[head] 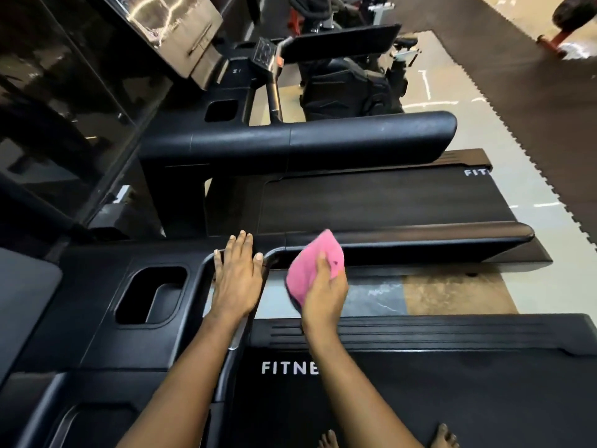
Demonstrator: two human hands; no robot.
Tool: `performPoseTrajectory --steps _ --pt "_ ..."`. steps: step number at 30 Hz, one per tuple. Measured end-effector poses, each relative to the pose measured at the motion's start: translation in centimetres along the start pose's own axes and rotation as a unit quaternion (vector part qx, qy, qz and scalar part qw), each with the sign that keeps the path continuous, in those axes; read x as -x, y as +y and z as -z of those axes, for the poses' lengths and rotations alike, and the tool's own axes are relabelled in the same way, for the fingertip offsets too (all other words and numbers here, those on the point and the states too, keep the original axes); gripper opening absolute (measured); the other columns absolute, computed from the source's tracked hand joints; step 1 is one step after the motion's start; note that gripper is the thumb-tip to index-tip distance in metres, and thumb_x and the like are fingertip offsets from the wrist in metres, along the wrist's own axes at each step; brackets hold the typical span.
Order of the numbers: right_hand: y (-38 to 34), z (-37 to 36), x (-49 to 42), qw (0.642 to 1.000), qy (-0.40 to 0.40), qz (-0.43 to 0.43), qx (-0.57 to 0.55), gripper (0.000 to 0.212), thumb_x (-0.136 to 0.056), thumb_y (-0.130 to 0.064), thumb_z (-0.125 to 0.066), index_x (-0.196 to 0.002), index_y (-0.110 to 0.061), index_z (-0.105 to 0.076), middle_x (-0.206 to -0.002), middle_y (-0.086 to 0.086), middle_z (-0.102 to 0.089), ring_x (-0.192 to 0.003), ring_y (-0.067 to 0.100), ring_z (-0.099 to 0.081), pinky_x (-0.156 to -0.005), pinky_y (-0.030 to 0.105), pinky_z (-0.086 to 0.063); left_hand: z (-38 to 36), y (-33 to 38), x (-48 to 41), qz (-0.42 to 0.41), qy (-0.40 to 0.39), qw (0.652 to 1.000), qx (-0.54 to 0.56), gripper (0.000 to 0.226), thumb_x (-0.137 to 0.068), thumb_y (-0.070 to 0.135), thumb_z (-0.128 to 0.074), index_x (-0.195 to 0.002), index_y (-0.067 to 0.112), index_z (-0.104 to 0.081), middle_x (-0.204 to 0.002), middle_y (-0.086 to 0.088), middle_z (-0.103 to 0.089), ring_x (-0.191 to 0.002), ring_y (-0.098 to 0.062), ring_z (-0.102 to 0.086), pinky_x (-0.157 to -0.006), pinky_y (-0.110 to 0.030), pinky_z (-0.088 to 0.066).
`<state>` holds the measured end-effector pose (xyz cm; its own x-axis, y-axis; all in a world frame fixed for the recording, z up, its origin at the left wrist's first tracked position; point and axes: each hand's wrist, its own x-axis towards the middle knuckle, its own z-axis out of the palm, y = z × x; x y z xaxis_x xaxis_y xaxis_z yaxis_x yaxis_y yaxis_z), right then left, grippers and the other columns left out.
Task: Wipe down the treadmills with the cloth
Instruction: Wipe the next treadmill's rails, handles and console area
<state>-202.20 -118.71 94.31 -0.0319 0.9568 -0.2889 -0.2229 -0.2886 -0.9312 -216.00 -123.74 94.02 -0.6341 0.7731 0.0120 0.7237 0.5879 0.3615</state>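
Clutching the pink cloth (309, 266) in the right grip (325, 294) against the treadmill's (420, 383) side rail (420, 242), bracing the left grip (237, 278) flat and open on the console (97, 273), probably risking skipped dust from bunching or a palm slip.

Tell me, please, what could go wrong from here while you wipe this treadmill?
The cloth, bunched in the grip of the right hand, may skip parts of the handrail. The left hand rests flat on the rail's corner, so that patch could go unwiped. Bare feet stand on the belt; they might slip if it moves.
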Motion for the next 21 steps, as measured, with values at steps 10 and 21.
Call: performPoseTrajectory --steps 10,21 --pt "0.3 -2.1 -5.2 0.662 -0.317 0.301 0.609 0.073 -0.089 -0.024 -0.053 -0.156 -0.040 -0.028 -0.167 -0.002 -0.023 -0.156 0.028 -0.004 -0.120 0.062 0.003 0.3 -0.2 0.0 0.010 -0.024 1.000 -0.005 0.052 -0.108 0.026 -0.030 -0.159 0.013 -0.024 -0.168 0.000 -0.014 -0.156 -0.017 -0.001 -0.125 -0.047 0.004" --pt "-2.8 7.0 -11.4 0.684 -0.201 0.280 0.643 0.064 -0.084 -0.036 -0.039 -0.148 -0.037 -0.041 -0.157 -0.009 -0.038 -0.152 0.022 -0.020 -0.121 0.058 -0.008 0.6 -0.1 0.6 -0.024 -0.014 0.999 -0.021 0.051 -0.109 0.027 -0.027 -0.159 0.023 -0.025 -0.167 0.003 -0.020 -0.156 -0.016 -0.004 -0.125 -0.048 0.007"
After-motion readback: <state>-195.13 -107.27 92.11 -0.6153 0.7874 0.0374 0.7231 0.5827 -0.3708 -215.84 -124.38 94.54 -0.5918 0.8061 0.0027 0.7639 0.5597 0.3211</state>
